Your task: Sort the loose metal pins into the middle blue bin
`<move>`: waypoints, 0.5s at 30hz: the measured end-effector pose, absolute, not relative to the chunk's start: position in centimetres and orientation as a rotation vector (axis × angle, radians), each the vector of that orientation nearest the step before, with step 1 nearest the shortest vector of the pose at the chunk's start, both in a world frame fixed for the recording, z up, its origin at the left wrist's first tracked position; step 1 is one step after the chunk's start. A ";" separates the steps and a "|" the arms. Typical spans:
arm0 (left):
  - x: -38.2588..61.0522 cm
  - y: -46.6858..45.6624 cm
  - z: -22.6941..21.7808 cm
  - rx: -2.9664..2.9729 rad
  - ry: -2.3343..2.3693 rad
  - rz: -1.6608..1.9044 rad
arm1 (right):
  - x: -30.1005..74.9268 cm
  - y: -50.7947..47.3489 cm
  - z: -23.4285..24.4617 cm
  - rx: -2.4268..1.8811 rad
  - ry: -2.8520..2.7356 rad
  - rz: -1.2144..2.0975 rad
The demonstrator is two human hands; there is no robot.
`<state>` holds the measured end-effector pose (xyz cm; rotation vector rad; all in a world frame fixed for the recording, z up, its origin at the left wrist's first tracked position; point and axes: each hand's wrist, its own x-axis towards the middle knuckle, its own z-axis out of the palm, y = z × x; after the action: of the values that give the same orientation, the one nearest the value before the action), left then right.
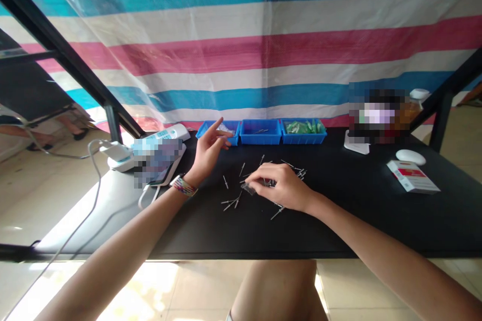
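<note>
My left hand (pixel 210 150) reaches over the front of the left blue bin (pixel 234 139), fingers apart and holding nothing I can see. That bin has clear, whitish plastic pieces in it. Low over the black table, my right hand (pixel 282 184) pinches a small clear plastic bag (pixel 248 188) between thumb and fingertips. Silver blind rivets (pixel 234 201) lie scattered around and under the right hand, some of them hidden by it. The middle blue bin (pixel 260 139) has a few rivets in it, and the right blue bin (pixel 304 139) has green packets.
A power strip (pixel 176 132) with a plugged-in charger (pixel 116 151) and a blurred phone (pixel 161 163) sit left. Right are a small box (pixel 412 178), a white oval object (pixel 410 157), a white card-like item (pixel 356 143) and a bottle (pixel 416 100). Black frame posts flank the table (pixel 339 230).
</note>
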<state>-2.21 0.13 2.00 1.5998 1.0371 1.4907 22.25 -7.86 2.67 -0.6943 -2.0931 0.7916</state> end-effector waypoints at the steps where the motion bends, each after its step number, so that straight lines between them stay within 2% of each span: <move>1: -2.0 -0.4 2.0 1.780 1.010 1.474 | 22.3 -7.6 2.7 -0.762 -1.956 0.905; 4: -1.0 -2.0 2.3 2.358 0.882 1.397 | 22.7 -6.7 2.6 -0.868 -1.566 1.201; 8: 0.1 -3.7 2.9 2.850 0.672 1.247 | 23.0 -5.7 2.2 -0.892 -1.269 1.374; 12: 0.7 -4.1 3.2 2.794 0.537 1.239 | 22.8 -5.5 1.8 -0.907 -1.224 1.468; 15: 0.9 -4.2 3.0 2.585 0.617 1.239 | 22.7 -5.9 1.6 -0.905 -1.329 1.481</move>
<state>0.93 -4.21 3.02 2.5851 0.6168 1.2391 22.73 -5.85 1.57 -0.9054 -1.3294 1.4815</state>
